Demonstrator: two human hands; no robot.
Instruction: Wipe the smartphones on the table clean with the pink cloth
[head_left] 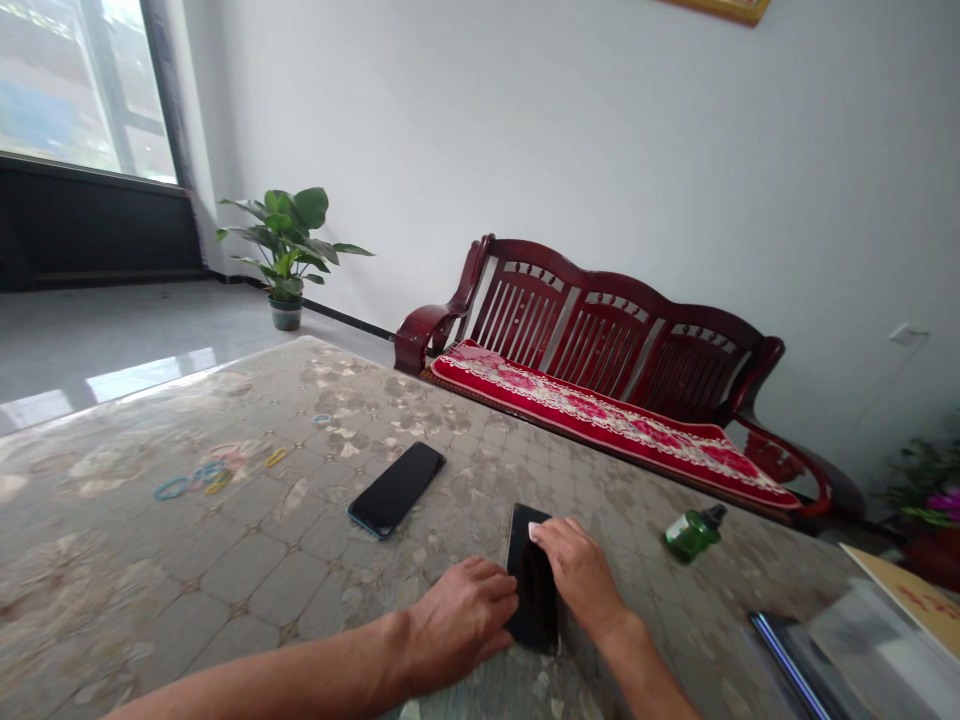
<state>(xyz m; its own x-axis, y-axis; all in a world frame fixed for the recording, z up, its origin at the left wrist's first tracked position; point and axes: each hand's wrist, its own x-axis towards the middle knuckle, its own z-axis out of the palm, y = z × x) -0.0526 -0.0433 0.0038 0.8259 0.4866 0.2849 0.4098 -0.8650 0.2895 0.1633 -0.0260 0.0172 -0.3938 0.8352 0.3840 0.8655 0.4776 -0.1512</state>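
A black smartphone (pixel 534 590) lies screen up on the patterned tabletop in front of me. The curled fingers of my left hand (pixel 469 615) grip its left edge near the lower half. My right hand (pixel 581 570) is at the upper right of the same phone, its fingers bent and pinched over a small whitish piece (pixel 533 531), perhaps cloth or tissue. Most of that piece is hidden by the fingers. Left of both hands rests a second smartphone (pixel 397 488) with a dark screen, touched by neither hand.
Colourful rubber bands (pixel 214 474) are scattered on the left of the table (pixel 262 590). A green bottle with a black top (pixel 691 533) stands to the right. Near the right edge are a dark flat device (pixel 787 655) and a clear plastic item (pixel 870 640). Beyond is a wooden bench (pixel 600 340).
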